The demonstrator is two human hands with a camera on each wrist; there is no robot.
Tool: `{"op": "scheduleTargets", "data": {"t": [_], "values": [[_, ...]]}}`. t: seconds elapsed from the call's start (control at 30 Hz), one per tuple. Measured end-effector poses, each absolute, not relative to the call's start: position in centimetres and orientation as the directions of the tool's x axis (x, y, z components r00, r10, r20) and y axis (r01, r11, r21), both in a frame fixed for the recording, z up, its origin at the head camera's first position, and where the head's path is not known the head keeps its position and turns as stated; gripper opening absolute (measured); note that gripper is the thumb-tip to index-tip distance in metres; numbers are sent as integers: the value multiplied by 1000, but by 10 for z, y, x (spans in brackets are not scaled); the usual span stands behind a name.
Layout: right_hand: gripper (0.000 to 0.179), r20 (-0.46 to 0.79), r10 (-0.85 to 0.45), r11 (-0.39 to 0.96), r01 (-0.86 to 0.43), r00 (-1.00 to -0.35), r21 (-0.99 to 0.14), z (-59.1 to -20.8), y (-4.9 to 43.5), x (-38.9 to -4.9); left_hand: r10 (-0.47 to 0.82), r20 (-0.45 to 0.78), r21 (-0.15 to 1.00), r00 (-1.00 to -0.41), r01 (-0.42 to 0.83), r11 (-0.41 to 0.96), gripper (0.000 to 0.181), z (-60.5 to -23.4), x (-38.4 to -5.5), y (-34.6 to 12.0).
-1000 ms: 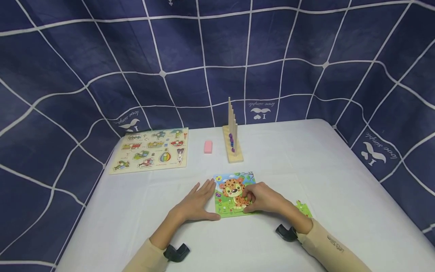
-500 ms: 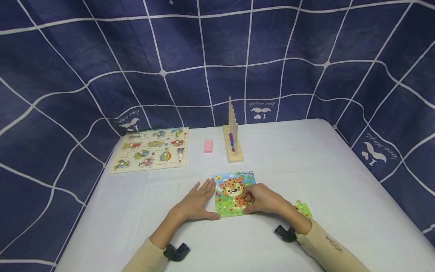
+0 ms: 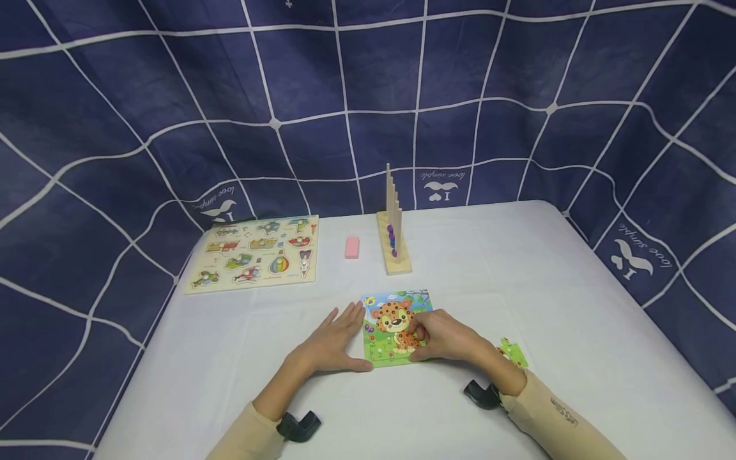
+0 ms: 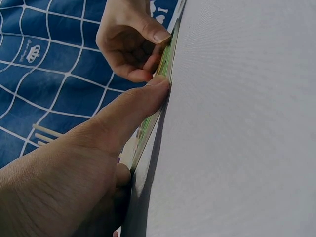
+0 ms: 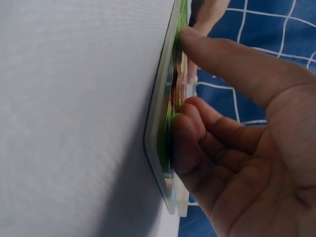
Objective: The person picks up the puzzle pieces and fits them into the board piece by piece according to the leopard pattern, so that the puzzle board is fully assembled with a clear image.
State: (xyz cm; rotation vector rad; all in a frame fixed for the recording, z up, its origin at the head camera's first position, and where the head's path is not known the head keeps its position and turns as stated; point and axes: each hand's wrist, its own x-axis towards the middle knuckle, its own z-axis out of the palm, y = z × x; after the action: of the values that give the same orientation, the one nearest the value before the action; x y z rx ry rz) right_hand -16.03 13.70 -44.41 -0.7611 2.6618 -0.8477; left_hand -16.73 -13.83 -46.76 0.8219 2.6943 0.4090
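Observation:
A square jigsaw puzzle (image 3: 376, 338) with a cartoon leopard lies on the white table. My left hand (image 3: 330, 345) steadies it, fingers spread along its left side and thumb at the lower left corner. In the left wrist view, that thumb rests on the puzzle's near edge. My right hand (image 3: 451, 337) is over the lower right part, its thumb and curled fingers holding a puzzle piece (image 5: 178, 81) low against the board; the hand hides much of that piece. A loose green puzzle piece (image 3: 513, 353) lies beside the right forearm, partly covered by it.
At the back left lies a wooden knob puzzle board (image 3: 259, 255) with vehicle pictures. A pink block (image 3: 352, 248) sits right of it. Further right stands a wooden peg stand (image 3: 397, 263) with purple and blue beads. A dark blue gridded cloth (image 3: 374, 76) hangs behind the table.
Under my right fingers, the piece at the lower part has shifted slightly into line with the leopard picture. My left hand has stayed in place; my right forearm has moved slightly left.

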Motion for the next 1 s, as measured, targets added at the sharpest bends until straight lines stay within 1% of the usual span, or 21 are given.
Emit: {"op": "scheduleTargets", "data": {"t": [0.2,0.5,0.73,1.0], "values": [[27,-22,-583,658,-455,-812,-600,-443,132,-159,579,-198,345,-791,497,796,120,-468,-168,-139],[25,34,-630,615,-525,-776,-588,-447,124,-161,579,-201,341,-790,498,797,119,-465,-168,-140],[17,15,-670,599,-552,-742,-580,-450,122,-161,577,-212,351,-789,490,798,120,-468,-167,-139],[16,-15,-664,611,-530,-748,-588,-449,122,-163,581,-198,343,-789,500,795,119,-466,-167,-140]]}}
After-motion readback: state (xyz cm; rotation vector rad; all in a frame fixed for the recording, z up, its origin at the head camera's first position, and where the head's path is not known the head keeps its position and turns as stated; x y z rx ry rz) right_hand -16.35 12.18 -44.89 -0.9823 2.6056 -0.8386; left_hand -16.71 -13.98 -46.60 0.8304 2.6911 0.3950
